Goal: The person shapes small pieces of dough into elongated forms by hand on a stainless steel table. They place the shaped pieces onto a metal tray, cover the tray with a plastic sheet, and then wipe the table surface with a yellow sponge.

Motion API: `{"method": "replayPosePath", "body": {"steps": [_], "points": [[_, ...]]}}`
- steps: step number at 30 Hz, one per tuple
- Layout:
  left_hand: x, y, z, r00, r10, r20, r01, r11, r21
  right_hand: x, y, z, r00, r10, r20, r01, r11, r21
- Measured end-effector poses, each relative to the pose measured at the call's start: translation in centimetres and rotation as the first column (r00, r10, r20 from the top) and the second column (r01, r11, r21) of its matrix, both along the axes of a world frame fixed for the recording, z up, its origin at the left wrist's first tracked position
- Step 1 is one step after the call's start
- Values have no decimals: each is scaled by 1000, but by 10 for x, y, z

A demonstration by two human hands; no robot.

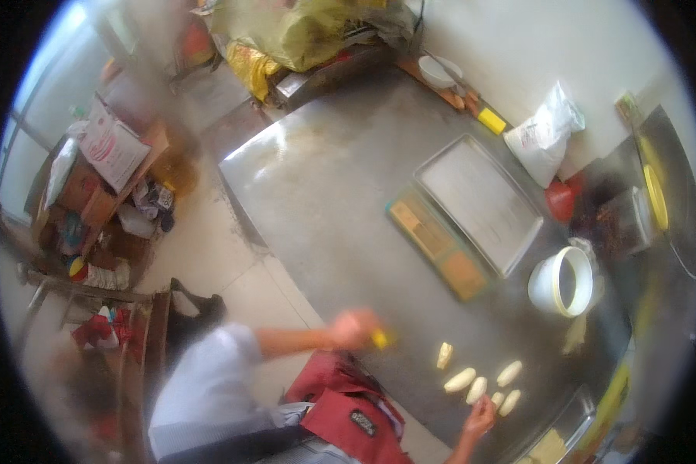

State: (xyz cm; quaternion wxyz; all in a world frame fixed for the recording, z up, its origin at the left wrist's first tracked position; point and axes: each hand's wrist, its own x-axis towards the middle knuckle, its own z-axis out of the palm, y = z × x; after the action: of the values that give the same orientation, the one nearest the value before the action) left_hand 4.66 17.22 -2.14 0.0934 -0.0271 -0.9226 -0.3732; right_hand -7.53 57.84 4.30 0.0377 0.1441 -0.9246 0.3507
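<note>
My left hand [356, 329], blurred, is closed around a small yellow object [379, 339] at the near edge of a grey metal-topped table [348, 226]. Several pale oblong pieces, apparently dough, lie on the table at the lower right. Fingertips of my right hand [481, 416] touch the lower end of one pale piece [477, 390]; whether they grip it cannot be told. Another pale piece [460, 380] lies to its left, and a shorter piece [445, 355] with an uneven end is farther up. More pieces [509, 373] are to the right.
A shallow metal tray [481, 200] lies beside a green-edged scale-like device [438, 246]. The white bucket [560, 282] stands right of them. A metal tray with yellowish contents [586, 406] is at lower right. Along the wall are a white bag [545, 136] and a white bowl [439, 71].
</note>
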Motion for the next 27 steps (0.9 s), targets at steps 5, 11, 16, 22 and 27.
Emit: {"method": "replayPosePath", "body": {"steps": [5,11,16,22,27], "points": [[5,-233,-5,686,714,-138,-722,644,-253,16,28,2,958,-168,232,157,985,67],[35,-210,-3,391,919,54,-802,369,-470,29,46,-3,941,-181,287,191,982,-5],[17,14,13,746,648,151,-651,758,-38,30,63,-18,939,-158,305,182,982,-51],[-13,169,42,886,46,461,-273,856,439,24,51,-3,940,-167,299,180,984,-15],[-68,212,109,790,-465,401,-84,565,821,23,15,-14,781,431,453,234,470,-851]]}}
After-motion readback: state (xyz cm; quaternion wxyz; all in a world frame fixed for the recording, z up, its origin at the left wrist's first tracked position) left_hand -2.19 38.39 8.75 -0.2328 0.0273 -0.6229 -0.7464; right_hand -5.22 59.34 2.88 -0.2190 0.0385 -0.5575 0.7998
